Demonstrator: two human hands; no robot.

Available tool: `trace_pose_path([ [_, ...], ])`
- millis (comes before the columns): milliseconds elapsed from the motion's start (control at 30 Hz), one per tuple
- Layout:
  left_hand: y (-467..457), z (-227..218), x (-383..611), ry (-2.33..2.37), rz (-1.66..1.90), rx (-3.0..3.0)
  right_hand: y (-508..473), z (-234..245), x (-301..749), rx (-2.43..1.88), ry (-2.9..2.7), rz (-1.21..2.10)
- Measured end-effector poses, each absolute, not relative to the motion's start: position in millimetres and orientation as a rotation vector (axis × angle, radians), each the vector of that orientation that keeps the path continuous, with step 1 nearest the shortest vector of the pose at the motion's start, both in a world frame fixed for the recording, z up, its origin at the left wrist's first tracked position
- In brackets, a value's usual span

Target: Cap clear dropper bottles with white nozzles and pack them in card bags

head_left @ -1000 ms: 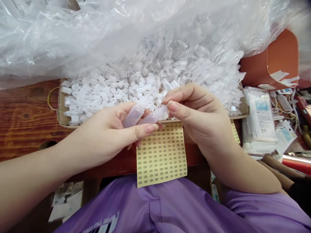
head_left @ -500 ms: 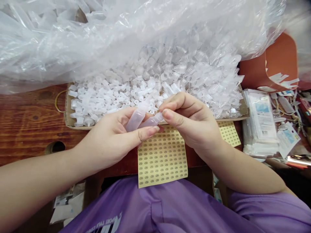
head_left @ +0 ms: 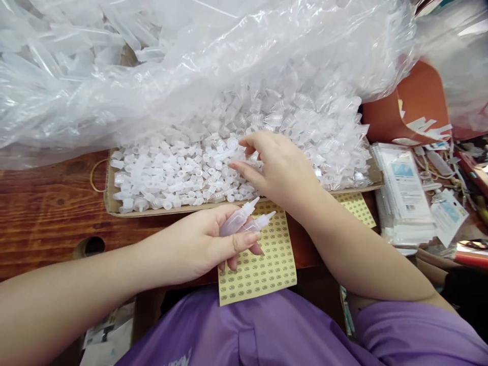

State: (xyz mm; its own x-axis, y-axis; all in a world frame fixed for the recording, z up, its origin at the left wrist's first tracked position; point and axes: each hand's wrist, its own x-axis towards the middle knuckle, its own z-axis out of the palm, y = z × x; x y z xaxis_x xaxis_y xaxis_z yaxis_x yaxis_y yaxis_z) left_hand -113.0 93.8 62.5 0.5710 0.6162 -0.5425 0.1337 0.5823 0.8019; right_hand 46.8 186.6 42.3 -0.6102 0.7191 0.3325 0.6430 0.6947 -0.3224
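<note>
My left hand [head_left: 208, 246] is closed around two small translucent dropper bottles [head_left: 244, 222], their pointed tips aimed right over a yellow sheet of small oval stickers [head_left: 259, 264]. My right hand [head_left: 276, 168] reaches forward into a shallow cardboard tray [head_left: 110, 203] heaped with several small clear plastic caps [head_left: 171, 173]. Its fingers are bent down among the caps, index finger stretched out; I cannot see whether they pinch one.
A large clear plastic bag [head_left: 171, 66] full of plastic parts looms over the tray's far side. An orange-brown box [head_left: 415, 107] and stacked packets [head_left: 404, 193] crowd the right. A second sticker sheet [head_left: 356, 208] lies by my right forearm. Brown wooden tabletop [head_left: 46, 203] shows at left.
My right hand has left the bottle tips and moved forward into the pile of caps. My left hand has dropped lower toward the sticker sheet, still holding both bottles.
</note>
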Motion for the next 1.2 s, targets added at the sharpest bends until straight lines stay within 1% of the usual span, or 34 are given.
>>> trace_pose_path([
  [200, 94.1, 65.6, -116.9, 0.97, 0.371, 0.947, 180.1, 46.0, 51.4, -1.121, -2.484, 0.295],
  [300, 95.5, 66.0, -120.6, 0.954, 0.357, 0.962, 174.6, 55.0, 63.2, -1.121, -2.415, 0.428],
  [367, 96.3, 66.2, -122.2, 0.938, 0.331, 0.94, 169.5, 62.0, 69.3, -1.09, -2.373, 0.624],
  [567, 98.7, 68.1, -124.1, 0.95, 0.298, 0.942, 161.6, 76.4, 74.2, -0.948, -2.029, 1.467],
  [667, 99.9, 69.1, -125.3, 0.936, 0.283, 0.98, 160.9, 80.2, 74.2, -0.926, -1.871, 1.751],
  [767, 100.1, 69.6, -126.2, 0.93, 0.259, 0.993, 158.9, 81.5, 73.5, -0.875, -1.834, 1.911],
  [900, 99.4, 69.9, -126.3, 0.967, 0.214, 1.058, 156.2, 81.8, 72.2, -0.922, -1.95, 1.876],
  [1067, 98.4, 71.0, -124.7, 0.985, 0.149, 1.162, 154.4, 85.4, 68.2, -1.069, -2.363, 1.574],
  [1200, 97.3, 71.9, -124.4, 0.976, 0.127, 1.214, 156.3, 86.6, 69.1, -0.96, -2.571, 1.454],
])
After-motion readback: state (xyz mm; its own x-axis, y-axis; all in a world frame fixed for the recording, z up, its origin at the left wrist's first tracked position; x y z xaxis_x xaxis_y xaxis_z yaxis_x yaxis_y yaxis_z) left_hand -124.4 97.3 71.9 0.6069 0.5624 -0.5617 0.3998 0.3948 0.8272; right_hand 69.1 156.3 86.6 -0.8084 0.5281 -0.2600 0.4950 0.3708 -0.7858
